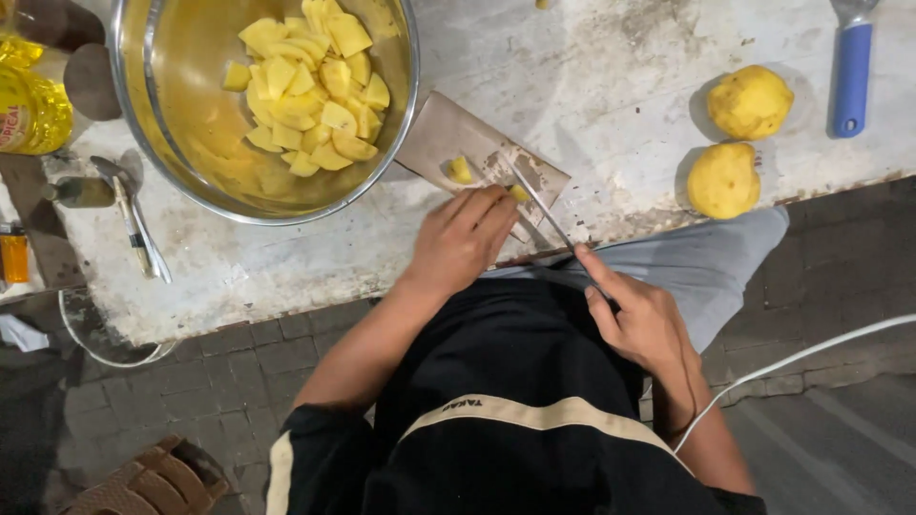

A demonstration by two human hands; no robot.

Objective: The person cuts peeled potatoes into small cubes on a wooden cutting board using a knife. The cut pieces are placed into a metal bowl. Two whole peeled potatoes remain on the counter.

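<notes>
Potato chunks (pixel 307 91) fill steel bowl (pixel 172 153); one on board (pixel 448 133).

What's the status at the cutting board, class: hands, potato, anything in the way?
Left hand pinning a potato piece on the cutting board. Right hand gripping the knife, blade at the piece. Bowl touches the board's left corner.

1. The knife (pixel 540 202) in the right grip (pixel 641 319) has a thin metal blade with a dull shine.
2. Under the left grip (pixel 465 238) lies a small cutting board (pixel 448 133), matt brown and smeared.
3. Beyond the left grip, the bowl (pixel 172 143) is polished metal, glossy and reflective.
4. The surface (pixel 611 86) is rough, matt, stained grey-white.
5. Far beyond the right grip, two peeled potatoes (pixel 749 101) look moist and matt, and a tool handle (pixel 852 81) is smooth blue plastic.
</notes>
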